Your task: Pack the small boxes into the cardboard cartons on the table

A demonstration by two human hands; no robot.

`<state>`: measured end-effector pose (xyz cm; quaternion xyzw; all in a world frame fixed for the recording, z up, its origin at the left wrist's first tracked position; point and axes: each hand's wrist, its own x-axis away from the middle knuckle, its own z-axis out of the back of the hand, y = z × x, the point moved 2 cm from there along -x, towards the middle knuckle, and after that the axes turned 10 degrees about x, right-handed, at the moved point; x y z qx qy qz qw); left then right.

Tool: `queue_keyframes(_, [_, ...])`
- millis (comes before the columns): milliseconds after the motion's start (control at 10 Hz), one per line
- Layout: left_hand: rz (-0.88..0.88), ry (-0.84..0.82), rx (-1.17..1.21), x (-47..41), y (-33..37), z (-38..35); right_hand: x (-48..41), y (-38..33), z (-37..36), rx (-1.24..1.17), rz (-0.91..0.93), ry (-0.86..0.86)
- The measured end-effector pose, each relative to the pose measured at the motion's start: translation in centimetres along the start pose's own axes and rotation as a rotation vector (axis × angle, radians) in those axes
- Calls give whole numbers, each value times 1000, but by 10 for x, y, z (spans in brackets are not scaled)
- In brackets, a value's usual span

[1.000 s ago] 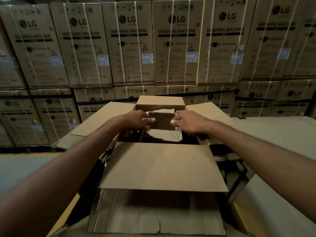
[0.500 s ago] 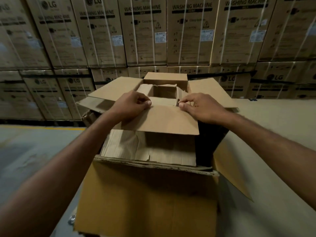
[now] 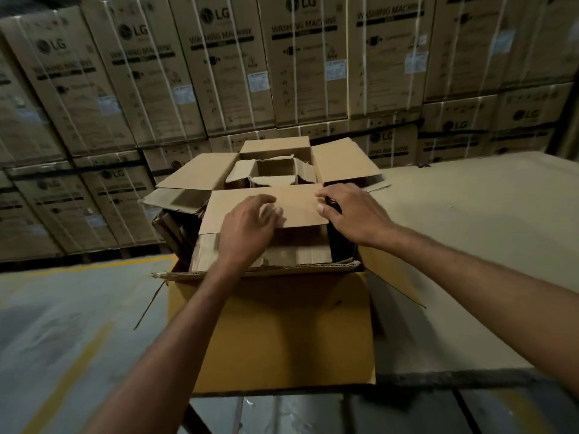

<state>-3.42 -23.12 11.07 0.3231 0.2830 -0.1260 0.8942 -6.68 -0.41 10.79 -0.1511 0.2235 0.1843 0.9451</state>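
The right hand (image 3: 352, 216) pinches the right corner of one flat corrugated flap (image 3: 266, 205), fingers curled over it. The left hand (image 3: 247, 228) hangs half-open above that flap; whether it touches is blurred. Two brown cartons stand at the table's (image 3: 470, 245) left edge: the near carton (image 3: 272, 333) and the far carton (image 3: 341, 161), which holds one open small box (image 3: 272, 170).
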Motion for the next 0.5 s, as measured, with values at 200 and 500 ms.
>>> queue_keyframes(200, [-81, 2, 69, 14, 46, -34, 23, 20, 21, -69, -35, 179])
queue_keyframes(500, [-86, 98, 88, -14, 136, -96, 29, 119, 67, -94, -93, 348])
